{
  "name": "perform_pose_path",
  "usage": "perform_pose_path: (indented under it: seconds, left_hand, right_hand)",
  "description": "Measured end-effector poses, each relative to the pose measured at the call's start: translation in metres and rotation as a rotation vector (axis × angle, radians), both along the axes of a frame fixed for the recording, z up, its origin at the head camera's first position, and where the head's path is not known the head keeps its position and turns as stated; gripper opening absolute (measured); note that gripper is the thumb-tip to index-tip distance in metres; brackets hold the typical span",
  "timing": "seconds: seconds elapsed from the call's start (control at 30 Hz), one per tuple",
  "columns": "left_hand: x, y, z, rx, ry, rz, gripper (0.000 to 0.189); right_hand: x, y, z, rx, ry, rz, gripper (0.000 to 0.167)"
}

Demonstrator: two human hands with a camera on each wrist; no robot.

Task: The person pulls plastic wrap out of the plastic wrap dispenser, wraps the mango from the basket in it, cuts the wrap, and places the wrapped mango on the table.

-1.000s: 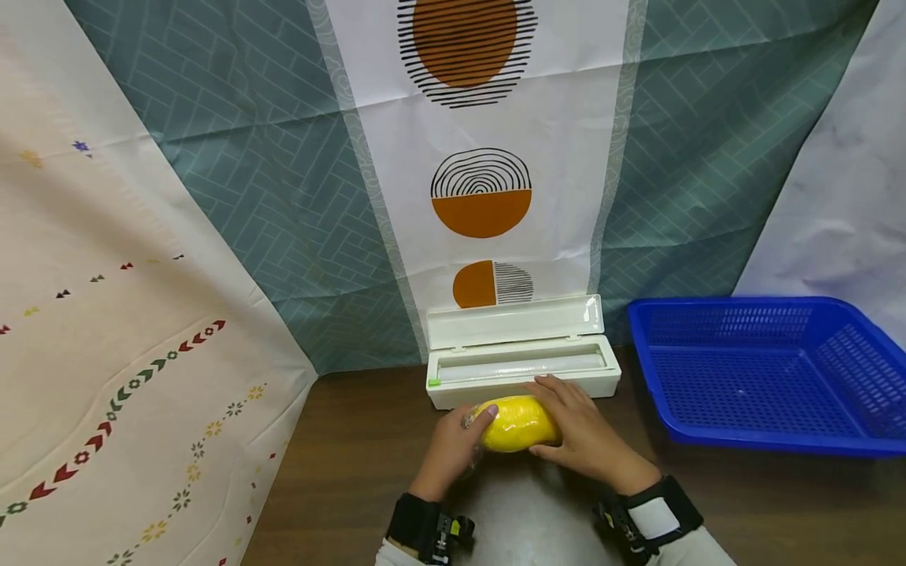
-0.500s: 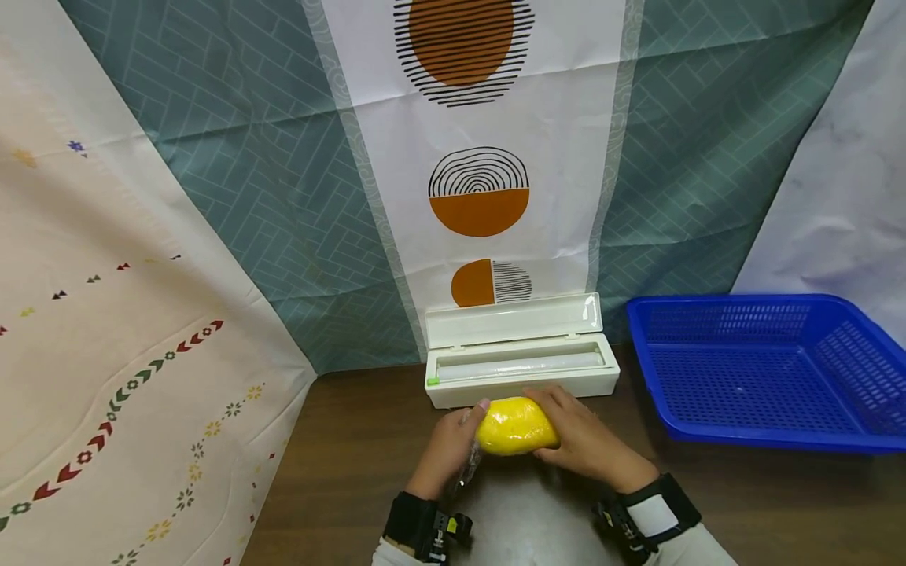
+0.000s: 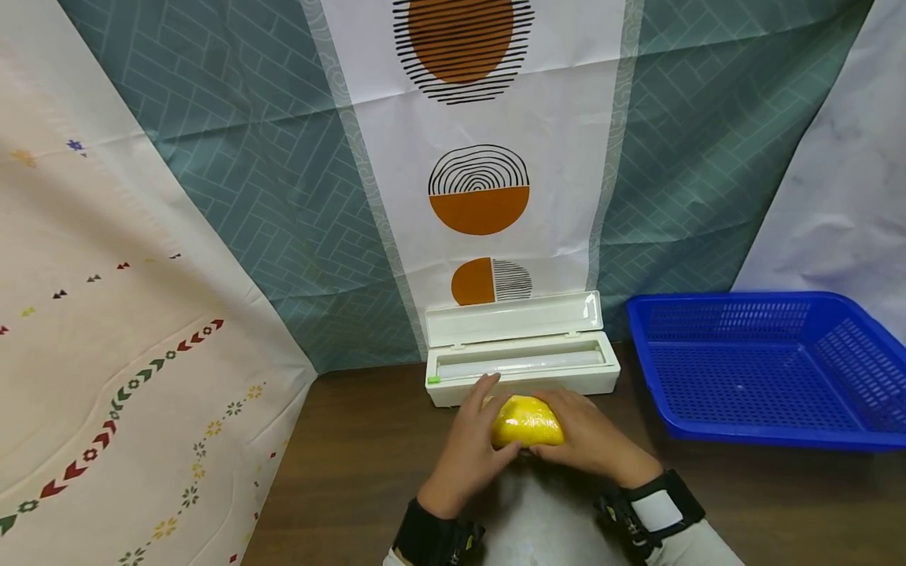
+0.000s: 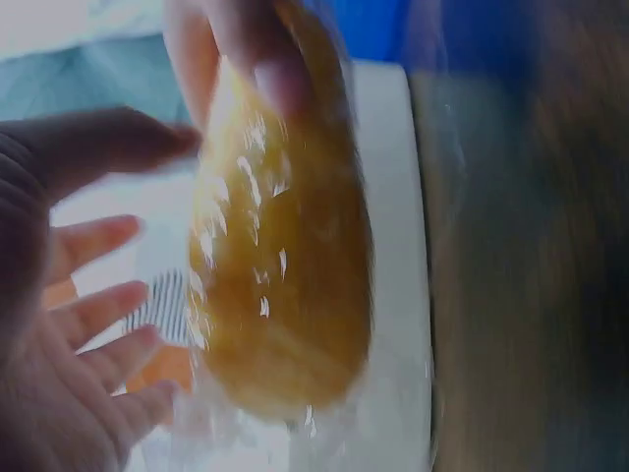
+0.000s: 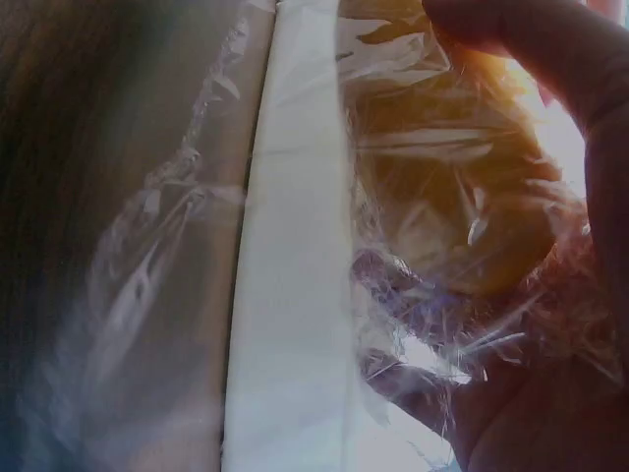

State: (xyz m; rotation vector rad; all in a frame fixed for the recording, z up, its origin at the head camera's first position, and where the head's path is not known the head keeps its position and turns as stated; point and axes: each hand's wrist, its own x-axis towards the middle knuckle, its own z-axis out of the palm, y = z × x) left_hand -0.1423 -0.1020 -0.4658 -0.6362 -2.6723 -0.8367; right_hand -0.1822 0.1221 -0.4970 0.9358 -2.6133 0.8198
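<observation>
A yellow oblong thing [image 3: 528,422], rounded and smooth, is wrapped in shiny cling film [image 5: 147,275]. My right hand [image 3: 591,436] grips its right end, thumb on the near side. Loose film bunches at my right palm and trails beside it in the right wrist view. On the other side my left hand [image 3: 467,460] has its fingers spread; in the left wrist view its thumb tip is right at the wrapped surface. Just behind both hands stands a white cling film dispenser [image 3: 527,384], lid [image 3: 513,321] raised, with a film roll [image 3: 520,365] inside.
To the right, a blue plastic basket [image 3: 814,442] sits near the back of the brown wooden table [image 3: 333,464]. A grey, shiny surface [image 3: 545,519] lies below the hands. Patterned cloth [image 3: 283,236] hangs behind the dispenser and along the left side.
My left hand has left the left end of the wrapped yellow thing, where its thumb lay, and spread its fingers beside it. My right hand keeps its hold.
</observation>
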Motion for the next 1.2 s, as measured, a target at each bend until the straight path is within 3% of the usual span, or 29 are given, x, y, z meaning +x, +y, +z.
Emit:
perform_pose_path:
  seconds: [0.13,0.33,0.5,0.67,0.77,0.93,1.07,1.2]
  left_hand:
    - [0.006,0.007,0.002,-0.125,0.031,-0.029,0.064]
    - [0.008,0.009,0.001,-0.225,0.004,-0.015,0.068]
    - [0.008,0.008,-0.001,-0.29,-0.006,0.033,0.074]
    - [0.006,0.005,-0.007,-0.298,0.01,0.056,0.08]
    - [0.005,0.003,-0.008,-0.292,-0.003,0.073,0.078]
    - [0.004,0.0,-0.007,-0.29,-0.053,0.102,0.072]
    - [0.004,-0.002,-0.005,-0.245,-0.097,0.089,0.068]
    - [0.003,-0.003,-0.004,-0.17,-0.149,0.072,0.068]
  right_hand:
    - [0.0,0.002,0.002,0.005,-0.035,0.018,0.069]
    - [0.0,0.004,0.007,-0.017,-0.088,0.063,0.064]
    - [0.002,0.007,0.013,-0.036,-0.156,0.101,0.059]
    - [0.002,0.009,0.016,-0.03,-0.193,0.126,0.057]
    - [0.004,0.008,0.017,0.01,-0.144,0.08,0.067]
    - [0.007,0.003,0.023,0.03,0.02,-0.007,0.079]
    - [0.01,-0.002,0.03,-0.031,0.123,-0.002,0.078]
    - [0.018,-0.008,0.037,-0.102,0.137,0.022,0.07]
